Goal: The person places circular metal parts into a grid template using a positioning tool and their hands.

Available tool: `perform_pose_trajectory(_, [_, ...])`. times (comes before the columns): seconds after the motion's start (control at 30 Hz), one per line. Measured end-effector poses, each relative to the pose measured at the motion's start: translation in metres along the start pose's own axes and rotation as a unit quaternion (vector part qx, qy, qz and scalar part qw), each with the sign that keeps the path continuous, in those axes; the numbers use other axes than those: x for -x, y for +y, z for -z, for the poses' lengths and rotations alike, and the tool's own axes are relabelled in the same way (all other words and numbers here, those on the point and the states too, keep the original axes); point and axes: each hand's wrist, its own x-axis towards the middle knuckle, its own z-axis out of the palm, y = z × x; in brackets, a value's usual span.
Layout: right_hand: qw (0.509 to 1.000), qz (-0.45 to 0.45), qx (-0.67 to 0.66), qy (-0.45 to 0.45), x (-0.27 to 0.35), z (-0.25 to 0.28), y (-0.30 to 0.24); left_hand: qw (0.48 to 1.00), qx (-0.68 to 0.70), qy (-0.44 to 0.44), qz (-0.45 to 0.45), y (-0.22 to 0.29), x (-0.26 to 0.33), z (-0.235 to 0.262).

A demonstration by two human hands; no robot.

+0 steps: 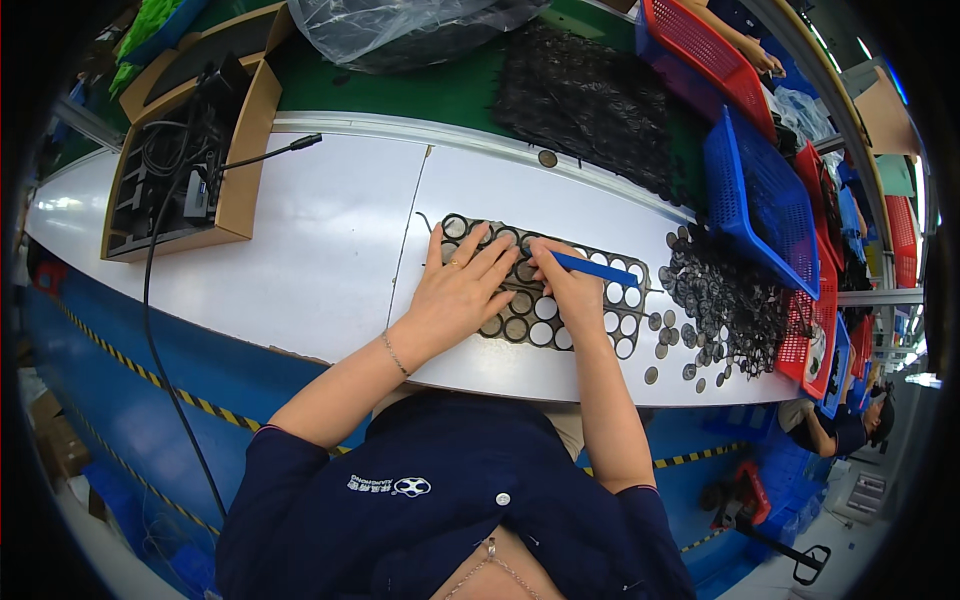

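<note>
Fingers of our left hand [462, 285] lie spread and flat on the black perforated holder plate [545, 285], pinning it to the white bench [300, 240]; our right hand [568, 283] is curled closed around a blue pen-like tool [595, 268], its tip hidden under the fingers near the plate's upper rows; whether the tip touches a hole we cannot tell. The plate sits at mid-bench just ahead of us, its round holes partly showing white bench through them; some may hold rings, too small to judge. Just right of the plate lies a loose heap of dark round discs [725, 300], a few strays scattered toward the bench edge; beyond it, blue [765, 195] and red baskets [705, 45]; a cardboard box [190, 150] with cabling stands well apart at far left. Our judgement for good work: keep the spread hand pressing evenly so the plate does not slide; work the tool row by row; keep the wrist clear of the disc heap.
</note>
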Motion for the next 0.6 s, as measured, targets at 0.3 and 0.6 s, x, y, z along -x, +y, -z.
perform_pose_trajectory(0.3, [0.807,0.419,0.391,0.141,0.003,-0.007,0.001,1.0,-0.005,-0.012,0.003,0.0,0.0,0.002])
perform_pose_trajectory(0.6, [0.996,0.022,-0.035,0.08,0.024,0.026,0.0,1.0,0.0,-0.011,0.01,0.002,0.001,0.003])
